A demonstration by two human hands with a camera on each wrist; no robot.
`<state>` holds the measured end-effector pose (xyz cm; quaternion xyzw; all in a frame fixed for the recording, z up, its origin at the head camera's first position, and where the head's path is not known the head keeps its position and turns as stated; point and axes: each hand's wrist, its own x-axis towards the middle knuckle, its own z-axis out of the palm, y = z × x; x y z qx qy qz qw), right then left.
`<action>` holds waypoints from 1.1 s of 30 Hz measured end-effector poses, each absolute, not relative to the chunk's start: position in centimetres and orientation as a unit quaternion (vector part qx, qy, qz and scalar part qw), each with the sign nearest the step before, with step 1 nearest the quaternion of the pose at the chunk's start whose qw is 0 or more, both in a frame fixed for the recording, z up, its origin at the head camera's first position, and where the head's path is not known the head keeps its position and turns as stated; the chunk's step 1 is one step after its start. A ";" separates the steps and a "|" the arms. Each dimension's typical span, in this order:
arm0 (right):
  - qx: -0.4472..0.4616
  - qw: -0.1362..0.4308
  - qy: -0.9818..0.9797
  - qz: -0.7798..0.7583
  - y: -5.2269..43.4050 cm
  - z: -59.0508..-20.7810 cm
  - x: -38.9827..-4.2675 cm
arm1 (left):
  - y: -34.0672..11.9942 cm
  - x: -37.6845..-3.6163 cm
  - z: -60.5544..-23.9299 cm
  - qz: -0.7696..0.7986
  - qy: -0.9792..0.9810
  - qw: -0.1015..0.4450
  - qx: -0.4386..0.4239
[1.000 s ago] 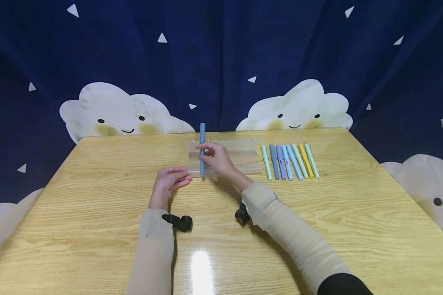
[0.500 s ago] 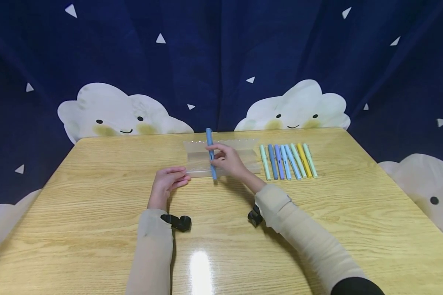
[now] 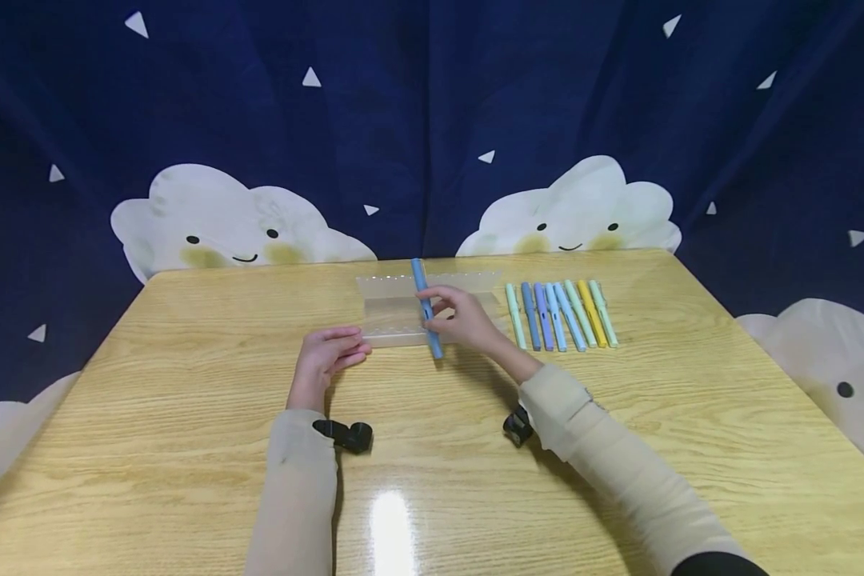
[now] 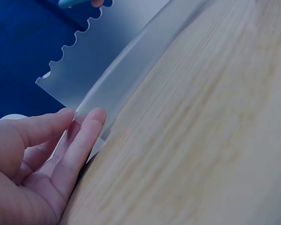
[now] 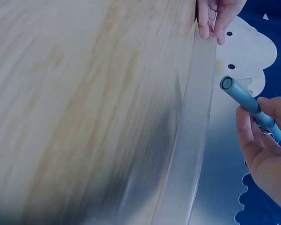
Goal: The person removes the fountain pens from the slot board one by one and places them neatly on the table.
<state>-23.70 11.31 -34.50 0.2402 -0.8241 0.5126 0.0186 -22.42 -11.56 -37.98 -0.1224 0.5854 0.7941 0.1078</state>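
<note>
a light wooden table (image 3: 187, 448) with a glossy top catches a bright glare of overhead light near its front edge. behind it hangs a dark blue curtain (image 3: 403, 120) dotted with white triangles and smiling white clouds (image 3: 216, 216).

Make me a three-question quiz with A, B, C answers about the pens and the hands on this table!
1. Where does the row of pens lie?
A. right of the clear plastic holder
B. left of it
C. on top of it

2. How many pens are in that row?
A. three
B. seven
C. twelve

3. What is the right hand doing?
A. resting flat on the table
B. gripping a blue pen
C. holding scissors

Answers: 1 A, the row sits right of the holder; 2 B, seven lie side by side; 3 B, its fingers curl round the pen, while the left hand touches the holder's corner.
</note>
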 end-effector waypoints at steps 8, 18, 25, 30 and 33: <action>0.222 0.013 -0.826 0.518 13.3 -34.2 -23.1 | -11.5 -22.4 -38.0 0.793 0.586 0.109 -0.127; 0.213 0.018 -0.833 0.510 15.4 -34.1 -22.5 | -11.5 -22.3 -37.8 0.789 0.590 0.108 -0.132; 0.217 0.020 -0.833 0.508 17.1 -34.4 -22.3 | -11.5 -22.3 -37.7 0.792 0.587 0.110 -0.131; 0.210 0.020 -0.842 0.497 18.2 -34.3 -22.0 | -11.5 -22.3 -37.7 0.789 0.589 0.115 -0.134; 0.200 0.016 -0.847 0.493 18.8 -34.2 -21.8 | -11.5 -22.3 -37.7 0.785 0.593 0.117 -0.137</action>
